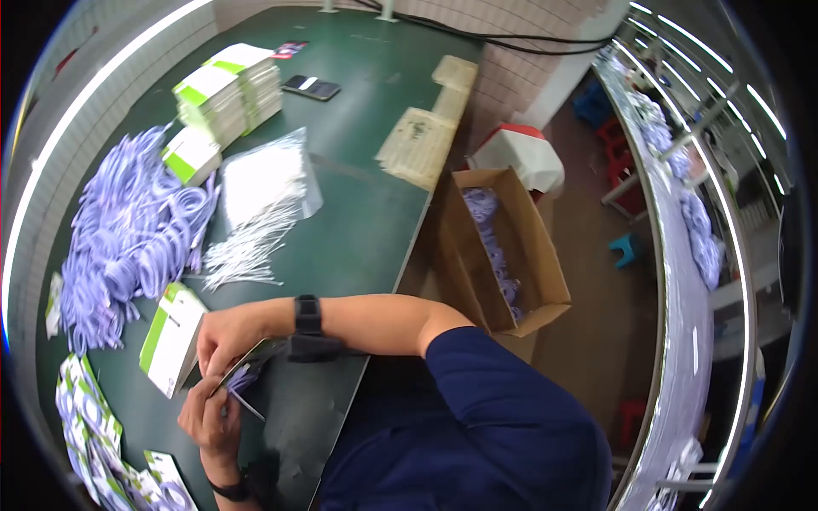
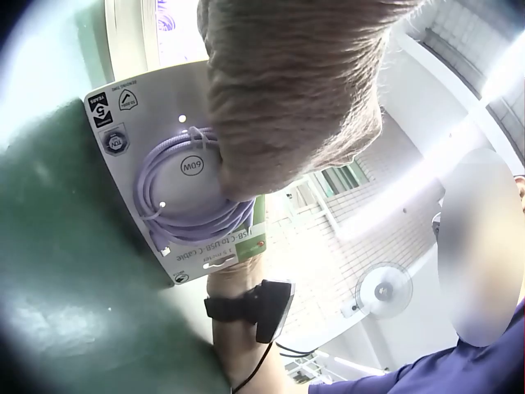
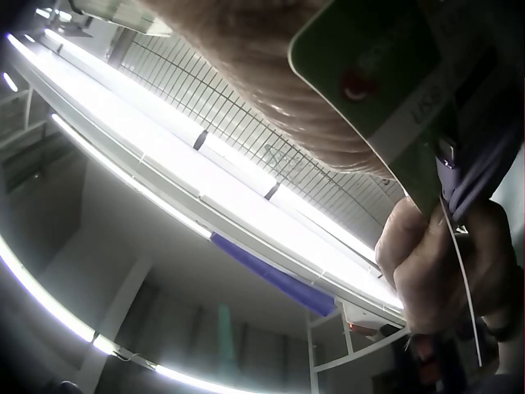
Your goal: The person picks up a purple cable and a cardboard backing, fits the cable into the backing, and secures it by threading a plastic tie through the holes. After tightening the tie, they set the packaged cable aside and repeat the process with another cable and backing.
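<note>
A printed USB-C cable card (image 2: 123,156) carries a coiled lavender cable (image 2: 148,185), seen flat in the left wrist view. My left hand (image 1: 209,417) grips the card by its edge, with its fingers curled round it. Close by in the head view, my right hand (image 1: 228,336) bends its fingers at the card's upper edge, close to the left fingers. A thin white twist tie (image 3: 463,283) sticks out below the cable at the left hand (image 3: 443,271) in the right wrist view. The right fingertips are partly hidden by the card there.
Beside the hands stands a stack of white-and-green cards (image 1: 175,341). Beyond lie a heap of lavender cables (image 1: 136,230), loose white ties (image 1: 247,251), a plastic bag (image 1: 264,179), stacked cards (image 1: 226,94) and a phone (image 1: 312,87). Carded cables (image 1: 89,417) lie near left; a carton (image 1: 532,247) stands off the table.
</note>
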### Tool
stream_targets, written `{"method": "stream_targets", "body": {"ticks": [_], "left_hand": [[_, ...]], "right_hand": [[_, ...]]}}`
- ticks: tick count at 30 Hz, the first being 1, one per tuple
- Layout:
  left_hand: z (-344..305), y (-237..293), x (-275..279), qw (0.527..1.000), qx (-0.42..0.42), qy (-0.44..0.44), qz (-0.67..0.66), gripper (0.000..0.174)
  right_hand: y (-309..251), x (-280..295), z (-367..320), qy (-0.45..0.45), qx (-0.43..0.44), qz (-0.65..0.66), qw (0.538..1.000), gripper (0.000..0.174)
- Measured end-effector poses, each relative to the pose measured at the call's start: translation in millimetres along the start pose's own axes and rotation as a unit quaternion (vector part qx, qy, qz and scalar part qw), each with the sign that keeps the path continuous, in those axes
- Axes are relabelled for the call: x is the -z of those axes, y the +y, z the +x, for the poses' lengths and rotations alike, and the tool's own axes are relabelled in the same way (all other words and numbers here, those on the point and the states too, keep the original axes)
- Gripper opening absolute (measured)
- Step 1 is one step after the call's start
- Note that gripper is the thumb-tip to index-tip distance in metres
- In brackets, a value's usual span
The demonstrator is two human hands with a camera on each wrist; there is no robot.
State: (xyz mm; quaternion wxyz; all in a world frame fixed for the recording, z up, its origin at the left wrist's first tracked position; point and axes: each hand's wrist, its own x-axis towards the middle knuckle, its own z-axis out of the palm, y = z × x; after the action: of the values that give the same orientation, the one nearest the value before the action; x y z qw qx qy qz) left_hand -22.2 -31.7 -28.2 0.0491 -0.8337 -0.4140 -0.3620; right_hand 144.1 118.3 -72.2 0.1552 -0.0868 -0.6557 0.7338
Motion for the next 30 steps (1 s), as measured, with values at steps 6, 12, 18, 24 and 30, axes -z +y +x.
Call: {"method": "stream_targets", "body": {"ticks": [6, 12, 18, 24, 30], "left_hand": [[2, -5, 2, 0.999, 0.027, 0.009, -0.026, 0.026], [-6, -17, 2, 0.992, 0.098, 0.004, -0.077, 0.023], [-10, -18, 4, 0.941, 0.258, 0.053, -0.212, 0.016], [-14, -23, 3, 0.904, 0.351, 0.04, -0.241, 0.013], [-16, -22, 0, 0.893, 0.388, 0.005, -0.229, 0.013]], "right_hand": [[-23, 1, -10, 0.014, -0.02, -0.054, 0.998, 0.028], [-19, 10, -7, -0.01, -0.085, -0.056, 0.995, 0.027], [-49, 20, -17, 0.098, -0.149, 0.002, 0.984, 0.019], [-62, 2, -20, 0.181, 0.105, -0.31, 0.927, 0.028], [-54, -32, -10, 0.077, 0.152, -0.524, 0.834, 0.042]]}}
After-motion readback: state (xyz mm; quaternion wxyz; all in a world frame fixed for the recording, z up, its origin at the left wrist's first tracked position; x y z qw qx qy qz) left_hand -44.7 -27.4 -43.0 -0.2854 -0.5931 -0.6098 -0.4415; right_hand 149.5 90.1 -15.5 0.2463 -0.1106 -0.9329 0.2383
